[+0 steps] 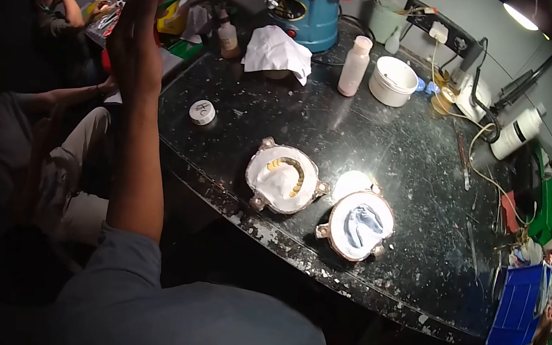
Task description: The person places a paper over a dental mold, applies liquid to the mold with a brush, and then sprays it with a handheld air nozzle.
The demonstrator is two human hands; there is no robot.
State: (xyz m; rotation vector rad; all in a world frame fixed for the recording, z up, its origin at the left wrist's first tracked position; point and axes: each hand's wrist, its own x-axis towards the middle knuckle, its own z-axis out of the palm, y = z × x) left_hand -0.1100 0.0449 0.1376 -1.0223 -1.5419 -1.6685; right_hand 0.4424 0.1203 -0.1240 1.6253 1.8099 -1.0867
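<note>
2 plaster-filled flask halves [271,187] look heavy; hold the metal ears [323,231]. Left of them, the left hand [137,47] is up, empty. I can't see the right hand's grip.

A grey-blue shirt [204,332] fills the bottom of the frame, its short, loosely creased sleeve [126,261] at lower left meeting a bare, slim left forearm [139,174].

We see a scuffed black bench [421,143] carrying a toothed mould [282,179], a grey-lined mould [361,227] and a white tub [390,93].
</note>
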